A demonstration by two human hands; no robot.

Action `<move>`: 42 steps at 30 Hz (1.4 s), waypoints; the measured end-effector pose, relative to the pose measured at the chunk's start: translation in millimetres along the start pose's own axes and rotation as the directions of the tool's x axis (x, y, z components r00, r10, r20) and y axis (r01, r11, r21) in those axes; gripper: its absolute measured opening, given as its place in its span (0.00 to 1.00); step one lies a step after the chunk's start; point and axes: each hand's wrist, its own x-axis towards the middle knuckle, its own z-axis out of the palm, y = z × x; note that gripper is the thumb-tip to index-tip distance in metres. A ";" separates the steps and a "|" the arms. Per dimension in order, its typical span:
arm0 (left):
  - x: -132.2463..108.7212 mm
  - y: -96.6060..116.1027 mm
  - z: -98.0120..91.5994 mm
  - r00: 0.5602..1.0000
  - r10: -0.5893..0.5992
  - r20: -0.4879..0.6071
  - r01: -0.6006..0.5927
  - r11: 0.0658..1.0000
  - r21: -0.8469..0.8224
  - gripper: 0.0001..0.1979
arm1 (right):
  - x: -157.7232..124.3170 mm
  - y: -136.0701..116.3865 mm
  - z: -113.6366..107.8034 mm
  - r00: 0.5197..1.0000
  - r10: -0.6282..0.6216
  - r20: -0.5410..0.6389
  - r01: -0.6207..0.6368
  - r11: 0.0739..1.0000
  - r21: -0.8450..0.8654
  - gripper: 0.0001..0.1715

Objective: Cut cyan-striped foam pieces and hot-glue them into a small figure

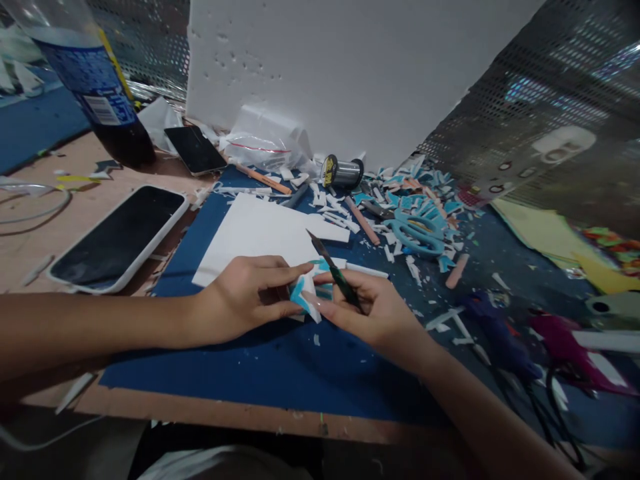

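My left hand pinches a small white and blue foam piece between thumb and fingers, just above the blue mat. From the other side my right hand touches the same piece with its fingertips. A craft knife with a dark green handle also rests in my right hand, its blade pointing up and away to the left. Beneath and behind the hands lies a white foam sheet with an irregular edge.
Blue-handled scissors lie among a heap of foam scraps, near a wire spool. Two phones, one a white-cased phone, and a cola bottle stand left. Purple and magenta glue guns with cords lie right.
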 end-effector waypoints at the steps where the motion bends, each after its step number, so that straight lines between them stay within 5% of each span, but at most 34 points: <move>1: -0.3 -0.1 0.1 1.000 -0.004 0.010 0.004 1.000 -0.004 0.21 | -0.5 0.0 1.8 1.000 0.002 0.007 -0.002 1.000 0.016 0.19; 7: 0.2 1.2 0.4 1.000 -0.028 -0.007 0.028 0.998 -0.053 0.23 | 2.6 6.4 3.3 0.998 0.017 0.053 -0.029 0.971 0.236 0.15; 12: 0.6 1.6 -0.9 0.994 -0.102 0.041 0.110 0.953 -0.282 0.29 | 5.2 2.9 0.6 0.987 0.125 0.101 -0.158 0.858 0.488 0.17; 22: 4.5 -1.7 -0.8 0.973 -0.226 0.049 0.223 0.864 -0.452 0.24 | 4.5 1.1 4.5 0.973 0.040 0.229 -0.171 0.792 0.586 0.14; 34: 3.2 -0.8 8.0 0.984 -0.176 0.036 0.142 0.638 -0.757 0.21 | 1.5 3.5 3.5 0.938 -0.047 0.344 -0.164 0.814 0.558 0.20; 42: 10.3 4.2 -0.3 0.912 -0.410 0.017 0.247 0.514 -0.821 0.16 | -3.5 3.7 -18.6 0.991 -0.132 0.025 0.124 0.971 0.206 0.16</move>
